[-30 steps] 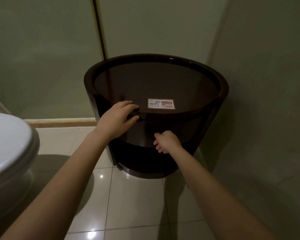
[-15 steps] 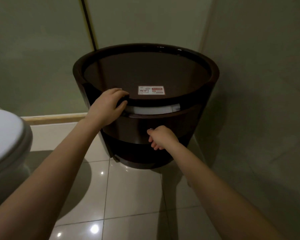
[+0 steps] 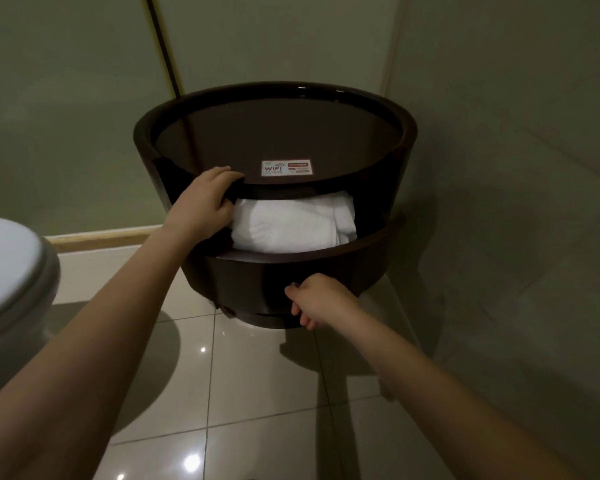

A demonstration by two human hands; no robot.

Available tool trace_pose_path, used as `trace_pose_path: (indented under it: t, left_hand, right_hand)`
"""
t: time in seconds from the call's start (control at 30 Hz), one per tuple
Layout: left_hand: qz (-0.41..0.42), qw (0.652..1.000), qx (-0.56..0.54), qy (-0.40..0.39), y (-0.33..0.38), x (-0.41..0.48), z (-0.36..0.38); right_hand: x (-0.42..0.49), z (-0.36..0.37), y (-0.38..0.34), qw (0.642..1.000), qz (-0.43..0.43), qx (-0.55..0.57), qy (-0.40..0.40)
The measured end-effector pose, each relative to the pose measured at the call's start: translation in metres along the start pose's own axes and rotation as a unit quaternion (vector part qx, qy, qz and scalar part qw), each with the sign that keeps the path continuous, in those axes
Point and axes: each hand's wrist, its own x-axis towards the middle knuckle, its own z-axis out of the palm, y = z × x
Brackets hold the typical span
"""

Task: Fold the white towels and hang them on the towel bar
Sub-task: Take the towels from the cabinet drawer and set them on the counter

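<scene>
L hand (image 3: 205,200): fingers curled over front edge of round dark cabinet (image 3: 407,140), bracing it. R hand (image 3: 317,301): fingers pinching small knob (image 3: 293,284) on drawer (image 3: 250,277). Drawer open. White towels (image 3: 291,223) bundled inside drawer, just beside L hand (count unclear, maybe two). Likely soft, light, floppy; no slip or break risk, but will sag if taken by one corner. Best scoop under bundle w/ both hands, or grab thick folded edge nr front. Towel bar not in view.
</scene>
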Motion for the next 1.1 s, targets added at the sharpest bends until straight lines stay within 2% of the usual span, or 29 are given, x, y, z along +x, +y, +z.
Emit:
trace_pose_path:
  t: [0.37, 0.47, 0.53, 0.6, 0.63, 0.7, 0.77, 0.83, 0.9, 0.97, 1.1]
  left_hand:
    - [0.004, 1.000, -0.012, -0.016, -0.007, 0.000, 0.000]
    - [-0.005, 0.999, -0.027, -0.020, -0.005, 0.002, 0.000]
    - [-0.007, 0.999, -0.048, 0.016, -0.002, 0.000, -0.002]
    - [-0.023, 0.993, -0.087, 0.080, 0.002, -0.005, -0.004]
    - [-0.047, 0.986, -0.117, 0.107, 0.005, -0.008, -0.006]
    - [-0.129, 0.969, -0.175, 0.118, 0.009, -0.013, -0.007]
    - [-0.199, 0.958, -0.198, 0.062, 0.010, -0.014, -0.007]
    - [-0.236, 0.944, -0.226, -0.042, 0.010, -0.013, -0.002]
    - [-0.276, 0.910, -0.272, -0.146, 0.010, -0.011, 0.006]
    - [-0.322, 0.863, -0.321, -0.222, 0.013, -0.010, 0.013]
    - [-0.386, 0.770, -0.434, -0.263, 0.013, -0.003, 0.021]
  right_hand:
    - [-0.033, 0.015, 0.016, 0.994, -0.024, -0.100, 0.027]
    - [-0.038, 0.007, 0.010, 0.988, -0.027, -0.152, -0.003]
    - [-0.043, -0.012, -0.002, 0.978, -0.036, -0.200, -0.039]
    - [-0.047, -0.042, -0.019, 0.983, -0.046, -0.170, -0.052]
    - [-0.045, -0.059, -0.029, 0.989, -0.053, -0.136, -0.033]
    - [-0.034, -0.093, -0.046, 0.992, -0.076, -0.081, 0.066]
    - [-0.012, -0.115, -0.055, 0.978, -0.086, -0.068, 0.175]
    - [0.012, -0.120, -0.054, 0.978, -0.040, -0.059, 0.199]
    - [0.033, -0.114, -0.046, 0.989, 0.028, 0.005, 0.144]
    - [0.047, -0.106, -0.037, 0.990, 0.066, 0.076, 0.099]
    - [0.064, -0.100, -0.024, 0.982, 0.101, 0.157, 0.023]
